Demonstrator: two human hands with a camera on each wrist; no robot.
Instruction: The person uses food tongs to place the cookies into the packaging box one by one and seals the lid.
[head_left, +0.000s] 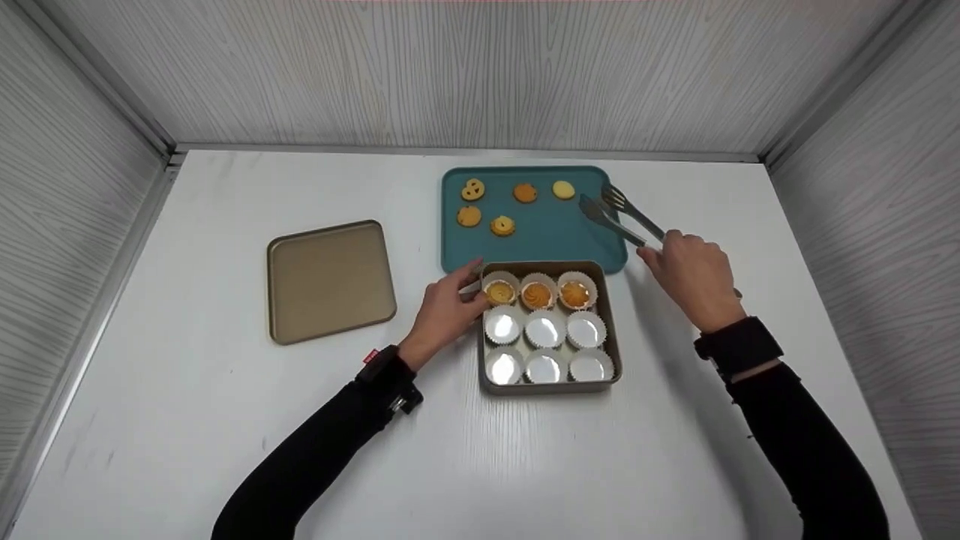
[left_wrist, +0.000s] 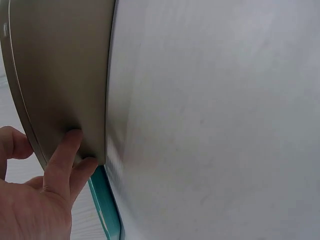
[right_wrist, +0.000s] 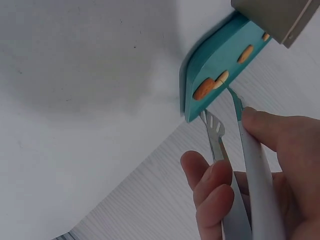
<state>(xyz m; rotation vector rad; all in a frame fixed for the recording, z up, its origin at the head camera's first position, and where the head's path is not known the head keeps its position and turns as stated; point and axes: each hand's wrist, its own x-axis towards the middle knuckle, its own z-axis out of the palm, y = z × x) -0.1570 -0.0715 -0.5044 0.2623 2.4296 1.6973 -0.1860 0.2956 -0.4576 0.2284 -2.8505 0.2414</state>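
Tongs (head_left: 611,221) are in my right hand (head_left: 694,281), their two arms spread apart; one end is slotted, the other a darker blade. Their tips are over the right side of a teal tray (head_left: 555,244), near a pale round cookie (head_left: 563,190), with nothing seen between them. At the left wall of a square metal tin (head_left: 551,388), my left hand (head_left: 446,311) holds on, with the thumb at the rim and fingers (left_wrist: 62,160) against the outer side. Inside are rows of white paper cups (head_left: 545,328). The back row holds a pale cookie (head_left: 500,292) and two swirled cookies (head_left: 537,295).
Several cookies lie on the tray, among them a pretzel-shaped cookie (head_left: 472,189) and a brown round cookie (head_left: 525,193). A gold-brown square lid (head_left: 330,281) rests on the white table (head_left: 435,465) at left. Grey wood-grain panels (head_left: 480,75) rise behind and at both sides.
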